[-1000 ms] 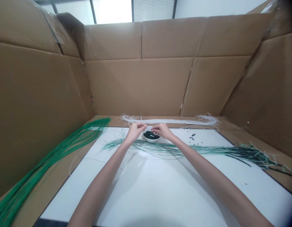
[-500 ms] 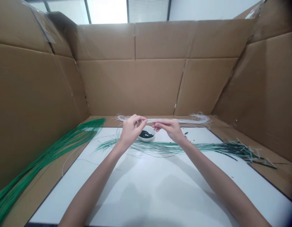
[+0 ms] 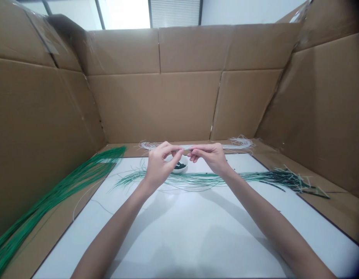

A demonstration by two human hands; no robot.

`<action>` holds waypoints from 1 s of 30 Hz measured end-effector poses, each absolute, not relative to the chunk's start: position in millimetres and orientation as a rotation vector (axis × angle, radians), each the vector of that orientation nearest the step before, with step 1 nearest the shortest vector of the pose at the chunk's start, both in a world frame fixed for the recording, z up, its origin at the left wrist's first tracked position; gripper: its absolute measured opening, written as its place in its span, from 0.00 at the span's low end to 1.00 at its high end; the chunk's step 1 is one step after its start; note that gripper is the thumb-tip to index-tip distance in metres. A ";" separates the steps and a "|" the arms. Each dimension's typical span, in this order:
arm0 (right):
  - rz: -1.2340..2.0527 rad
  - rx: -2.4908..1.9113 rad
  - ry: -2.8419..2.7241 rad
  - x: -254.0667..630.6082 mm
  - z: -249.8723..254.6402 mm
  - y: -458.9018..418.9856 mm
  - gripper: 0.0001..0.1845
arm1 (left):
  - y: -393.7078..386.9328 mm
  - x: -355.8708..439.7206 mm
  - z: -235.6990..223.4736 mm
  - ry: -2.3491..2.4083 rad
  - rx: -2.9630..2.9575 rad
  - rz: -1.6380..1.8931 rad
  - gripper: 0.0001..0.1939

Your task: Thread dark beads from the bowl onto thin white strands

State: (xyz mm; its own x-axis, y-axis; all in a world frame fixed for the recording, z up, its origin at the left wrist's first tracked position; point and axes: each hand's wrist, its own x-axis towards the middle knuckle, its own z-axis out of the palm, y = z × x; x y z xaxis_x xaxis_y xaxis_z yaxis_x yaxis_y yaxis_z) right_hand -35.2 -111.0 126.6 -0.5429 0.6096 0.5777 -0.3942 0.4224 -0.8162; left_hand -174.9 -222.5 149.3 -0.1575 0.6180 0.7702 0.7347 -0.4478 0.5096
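My left hand (image 3: 162, 162) is closed in a pinch, thumb against index finger; whatever it grips is too fine to make out. Facing it, fingertips almost meeting, my right hand (image 3: 211, 156) pinches a small dark piece that barely shows. Both hands are held above the far part of the white board. Behind and below the left fingers stands a white bowl (image 3: 185, 161), partly covered by that hand, with small black bead-like pieces (image 3: 179, 166) inside. A bundle of thin green strands (image 3: 202, 179) lies across the board beneath my wrists, its right end thick with dark pieces (image 3: 286, 179).
Long green strands (image 3: 66, 184) run down the left side on cardboard. White strands (image 3: 239, 144) lie along the back, behind my hands. Tall cardboard walls (image 3: 150, 104) enclose the white board (image 3: 179, 232) at the back and sides. A loose pale strand (image 3: 77, 203) curves over the board's left edge.
My fingertips have come closer together, the left ones moving slightly right. The view has shifted a little, and my left hand covers more of the bowl.
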 end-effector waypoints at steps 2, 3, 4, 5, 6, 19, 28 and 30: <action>1.308 -0.178 -1.717 -35.3 126.3 -111.6 0.07 | -221.9 -174.5 148.2 -1.596 -1.974 -1.666 0.06; 1.305 -0.171 -1.717 -35.2 126.4 -112.0 0.07 | -221.6 -174.3 147.7 -1.597 -1.978 -1.659 0.06; 1.300 -0.166 -1.716 -35.0 126.6 -112.4 0.06 | -221.4 -174.2 147.3 -1.598 -1.982 -1.651 0.06; 1.294 -0.163 -1.715 -34.8 127.0 -112.8 0.06 | -221.2 -174.1 147.1 -1.597 -1.984 -1.641 0.06; 1.288 -0.164 -1.715 -34.5 127.3 -113.1 0.06 | -221.1 -174.1 147.0 -1.596 -1.985 -1.633 0.06; 1.268 -0.174 -1.720 -32.2 129.8 -113.8 0.05 | -222.2 -174.4 148.3 -1.592 -1.984 -1.600 0.07; 1.259 -0.203 -1.714 -31.2 132.1 -115.5 0.06 | -222.0 -173.8 147.3 -1.575 -1.975 -1.620 0.07; 1.257 -0.200 -1.715 -31.2 132.2 -115.5 0.06 | -221.6 -173.8 147.1 -1.575 -1.976 -1.616 0.07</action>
